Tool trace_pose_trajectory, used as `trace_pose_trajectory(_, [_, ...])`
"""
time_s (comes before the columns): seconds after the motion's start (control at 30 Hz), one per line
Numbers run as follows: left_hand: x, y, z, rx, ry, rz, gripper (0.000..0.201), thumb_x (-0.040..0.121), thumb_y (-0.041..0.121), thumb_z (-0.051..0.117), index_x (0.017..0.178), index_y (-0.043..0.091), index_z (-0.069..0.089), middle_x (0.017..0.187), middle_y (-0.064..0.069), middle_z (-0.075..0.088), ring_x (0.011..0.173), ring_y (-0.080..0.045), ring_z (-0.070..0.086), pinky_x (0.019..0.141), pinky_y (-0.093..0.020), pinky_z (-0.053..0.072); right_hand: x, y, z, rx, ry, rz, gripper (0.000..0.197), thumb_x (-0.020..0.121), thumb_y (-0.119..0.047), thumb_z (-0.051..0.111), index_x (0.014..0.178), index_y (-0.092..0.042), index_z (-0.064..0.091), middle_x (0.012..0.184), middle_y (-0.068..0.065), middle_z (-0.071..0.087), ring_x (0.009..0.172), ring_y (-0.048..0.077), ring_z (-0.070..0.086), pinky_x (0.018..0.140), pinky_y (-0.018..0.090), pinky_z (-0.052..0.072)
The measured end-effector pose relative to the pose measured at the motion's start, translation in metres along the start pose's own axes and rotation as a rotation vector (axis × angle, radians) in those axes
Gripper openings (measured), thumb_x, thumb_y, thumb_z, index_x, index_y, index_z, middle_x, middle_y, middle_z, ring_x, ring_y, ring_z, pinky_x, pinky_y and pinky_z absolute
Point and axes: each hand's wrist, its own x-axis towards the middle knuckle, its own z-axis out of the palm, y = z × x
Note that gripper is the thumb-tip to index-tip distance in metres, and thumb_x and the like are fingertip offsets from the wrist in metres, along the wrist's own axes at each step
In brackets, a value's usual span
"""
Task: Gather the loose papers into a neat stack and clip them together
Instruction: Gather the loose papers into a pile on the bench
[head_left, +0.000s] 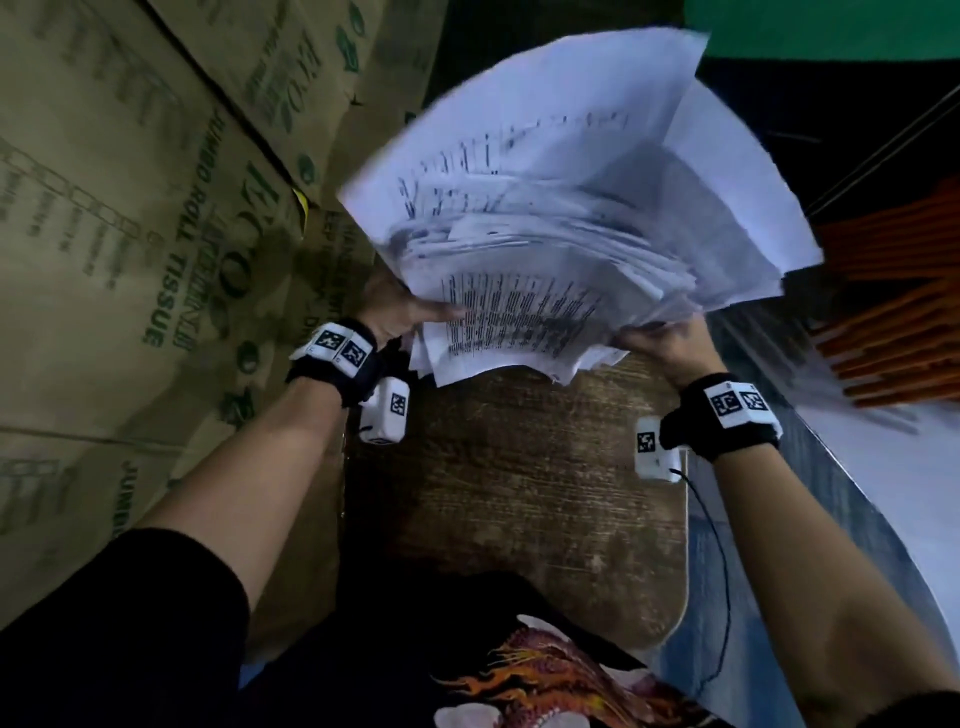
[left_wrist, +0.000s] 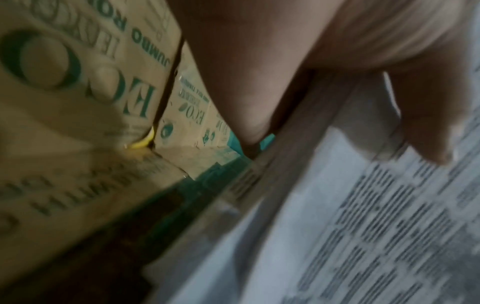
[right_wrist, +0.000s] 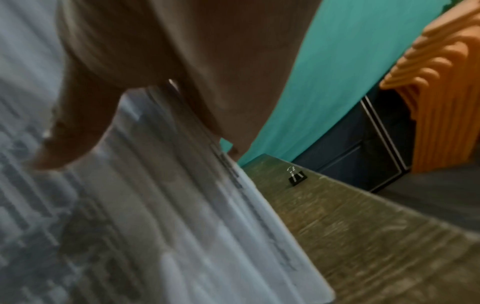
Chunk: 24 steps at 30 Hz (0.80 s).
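Observation:
A thick, uneven bundle of printed white papers (head_left: 561, 218) is held up above the wooden table (head_left: 519, 493). My left hand (head_left: 400, 312) grips its left near corner, thumb on top of the printed sheet (left_wrist: 376, 226). My right hand (head_left: 670, 343) grips the right near edge, thumb on top and fingers beneath the papers (right_wrist: 182, 205). The sheets fan out and are blurred. A black binder clip (right_wrist: 297, 178) lies on the far part of the table (right_wrist: 363, 236), apart from the papers; the head view hides it behind the bundle.
Cardboard boxes (head_left: 130, 234) printed "Jumbo Roll Tissue" are stacked close on the left. A teal cloth (right_wrist: 337, 72) hangs behind the table. Orange ribbed objects (head_left: 898, 312) and a dark case (right_wrist: 363, 144) are on the right.

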Motion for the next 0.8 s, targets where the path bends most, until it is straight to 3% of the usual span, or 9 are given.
trace_pose_trajectory(0.17, [-0.003,0.010,0.028,-0.020,0.006,-0.022,0.091,0.048,0.047,0.092,0.127,0.018,0.058,0.127,0.004,0.061,0.118,-0.014,0.058,0.097,-0.034,0.049,0.000,-0.010,0.030,0.004,0.046,-0.052,0.046,0.075,-0.006,0.078,0.117,-0.009,0.060,0.109,-0.006,0.061,0.084,-0.008,0.061,0.076,0.002,0.046])
trace_pose_trajectory(0.27, [-0.013,0.020,0.034,-0.101,0.198,0.224,0.053,0.059,0.022,0.090,0.105,0.028,0.065,0.109,0.011,0.069,0.107,-0.008,0.064,0.097,-0.034,0.052,0.000,-0.029,0.034,0.166,0.174,-0.089,0.038,0.078,-0.006,0.076,0.112,-0.012,0.060,0.099,-0.013,0.069,0.088,0.001,0.067,0.078,0.019,0.053])
trace_pose_trajectory(0.37, [-0.020,0.021,0.024,-0.127,0.205,0.371,0.063,0.057,0.022,0.093,0.113,0.015,0.064,0.115,0.001,0.069,0.115,-0.013,0.062,0.103,-0.040,0.049,-0.012,-0.047,0.018,0.251,0.200,-0.145,0.036,0.071,-0.002,0.080,0.103,-0.011,0.064,0.091,-0.008,0.074,0.090,0.011,0.071,0.076,0.024,0.056])
trace_pose_trajectory(0.5, [-0.038,0.008,0.012,-0.143,-0.001,0.070,0.059,0.035,0.049,0.094,0.083,0.018,0.079,0.092,0.004,0.076,0.097,-0.005,0.069,0.101,-0.029,0.049,-0.024,-0.050,0.008,0.322,0.054,-0.079,0.043,0.069,0.002,0.081,0.109,0.002,0.064,0.097,0.004,0.075,0.094,0.020,0.071,0.078,0.027,0.058])
trace_pose_trajectory(0.63, [-0.040,-0.032,0.013,-0.213,-0.114,-0.184,0.042,0.032,0.040,0.095,0.066,0.023,0.079,0.089,0.005,0.077,0.081,0.004,0.070,0.083,-0.013,0.050,-0.018,-0.008,0.021,0.317,-0.052,0.221,0.045,0.063,-0.014,0.086,0.099,0.008,0.070,0.090,0.012,0.075,0.086,0.027,0.073,0.075,0.030,0.058])
trace_pose_trajectory(0.7, [-0.040,-0.068,0.014,-0.192,-0.039,-0.303,0.025,0.059,0.026,0.090,0.077,0.014,0.079,0.108,-0.014,0.072,0.075,0.003,0.068,0.078,-0.012,0.054,-0.009,0.030,0.031,0.055,-0.117,0.403,0.060,0.056,-0.034,0.090,0.100,0.002,0.069,0.093,0.019,0.072,0.081,0.033,0.070,0.068,0.034,0.057])
trace_pose_trajectory(0.73, [-0.039,-0.088,0.014,-0.132,0.026,-0.358,0.031,0.066,0.023,0.087,0.092,0.010,0.076,0.116,-0.021,0.067,0.079,-0.002,0.067,0.085,-0.020,0.055,-0.007,0.047,0.036,-0.180,-0.195,0.469,0.059,0.060,-0.040,0.088,0.102,-0.005,0.066,0.094,-0.001,0.062,0.080,0.035,0.067,0.066,0.039,0.057])
trace_pose_trajectory(0.77, [-0.041,-0.106,0.014,-0.054,0.074,-0.398,0.054,0.062,0.030,0.089,0.108,0.008,0.071,0.121,-0.021,0.065,0.090,-0.007,0.065,0.094,-0.032,0.053,-0.008,0.063,0.041,-0.406,-0.272,0.496,0.056,0.067,-0.041,0.084,0.107,-0.008,0.064,0.123,0.030,0.042,0.086,0.036,0.066,0.071,0.043,0.057])
trace_pose_trajectory(0.8, [-0.037,-0.129,0.014,-0.015,0.089,-0.410,0.081,0.051,0.041,0.093,0.119,0.007,0.064,0.123,-0.016,0.065,0.102,-0.014,0.063,0.099,-0.039,0.050,-0.010,0.078,0.045,-0.528,-0.319,0.498,0.051,0.073,-0.040,0.080,0.110,-0.010,0.062,0.112,0.024,0.065,0.092,0.034,0.065,0.078,0.043,0.056])
